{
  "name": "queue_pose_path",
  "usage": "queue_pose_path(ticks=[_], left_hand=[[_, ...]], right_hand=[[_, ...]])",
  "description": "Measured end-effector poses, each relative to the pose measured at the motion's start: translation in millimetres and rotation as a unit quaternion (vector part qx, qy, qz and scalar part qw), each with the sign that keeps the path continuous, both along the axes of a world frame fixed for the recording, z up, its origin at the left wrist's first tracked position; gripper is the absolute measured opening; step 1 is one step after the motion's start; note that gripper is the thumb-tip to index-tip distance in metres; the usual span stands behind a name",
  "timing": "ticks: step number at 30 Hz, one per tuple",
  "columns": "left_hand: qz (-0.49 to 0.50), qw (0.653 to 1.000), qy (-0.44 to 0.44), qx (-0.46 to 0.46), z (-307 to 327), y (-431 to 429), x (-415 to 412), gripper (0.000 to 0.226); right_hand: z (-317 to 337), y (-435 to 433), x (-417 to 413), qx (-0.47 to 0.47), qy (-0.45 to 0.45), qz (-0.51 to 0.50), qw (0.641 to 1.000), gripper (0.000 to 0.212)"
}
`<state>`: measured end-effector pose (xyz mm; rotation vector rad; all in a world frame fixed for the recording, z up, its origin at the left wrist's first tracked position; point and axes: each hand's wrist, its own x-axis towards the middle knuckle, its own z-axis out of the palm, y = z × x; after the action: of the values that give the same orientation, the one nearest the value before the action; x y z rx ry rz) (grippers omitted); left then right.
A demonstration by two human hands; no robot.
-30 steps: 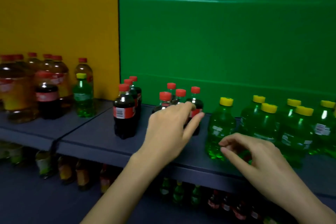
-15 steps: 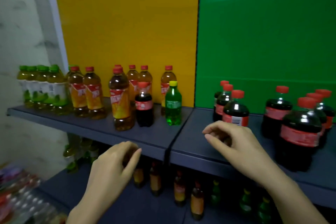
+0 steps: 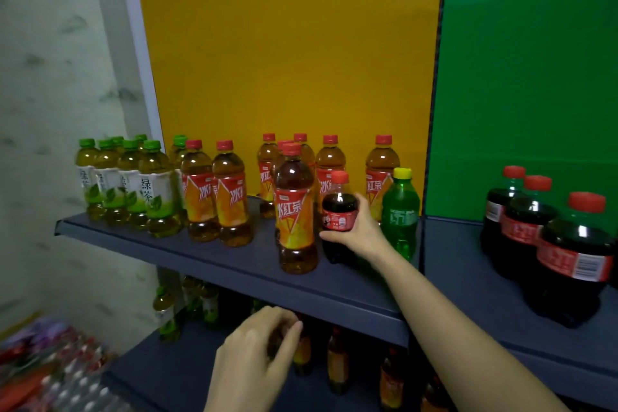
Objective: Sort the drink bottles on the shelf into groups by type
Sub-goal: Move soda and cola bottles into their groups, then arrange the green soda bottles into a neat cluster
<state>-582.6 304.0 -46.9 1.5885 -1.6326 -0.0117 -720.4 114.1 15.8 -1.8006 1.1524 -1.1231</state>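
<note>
Dark shelf (image 3: 200, 252), yellow panel (image 3: 284, 43) behind. Now gripping stray cola (image 3: 337, 211) among teas (image 3: 294, 214) with right hand (image 3: 364, 233), empty a moment ago (likely bound for colas (image 3: 573, 257) rightward). Left hand (image 3: 254, 351) loose, empty, below.

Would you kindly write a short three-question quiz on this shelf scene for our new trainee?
1. Which bottle does the right hand grip? A) small dark plastic cola bottle with a red cap B) green-capped pale tea bottle C) tall amber tea bottle
2. True or false: the clear green plastic soda bottle with a yellow cap stands upright, to the right of the gripped bottle.
3. Fill in: the other dark red-capped cola bottles stand before the ____ back panel.
Key: 1 A; 2 true; 3 green.
</note>
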Motion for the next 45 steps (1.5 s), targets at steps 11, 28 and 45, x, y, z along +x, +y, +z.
queue_pose_path(ticks=[11,28,45], left_hand=[[-0.069,0.987,0.039,-0.141,33.5,-56.2,-37.6,0.005],[-0.101,0.985,0.137,0.031,60.5,-211.3,-145.3,0.064],[-0.289,0.92,0.244,-0.104,78.7,-76.4,-150.9,0.067]], right_hand=[[-4.1,62.7,-65.6,-0.093,0.009,-0.111,0.989,0.064],[-14.7,165.1,-152.5,-0.093,-0.035,-0.155,0.983,0.067],[-22.3,152.2,-250.6,-0.16,0.028,-0.321,0.933,0.068]])
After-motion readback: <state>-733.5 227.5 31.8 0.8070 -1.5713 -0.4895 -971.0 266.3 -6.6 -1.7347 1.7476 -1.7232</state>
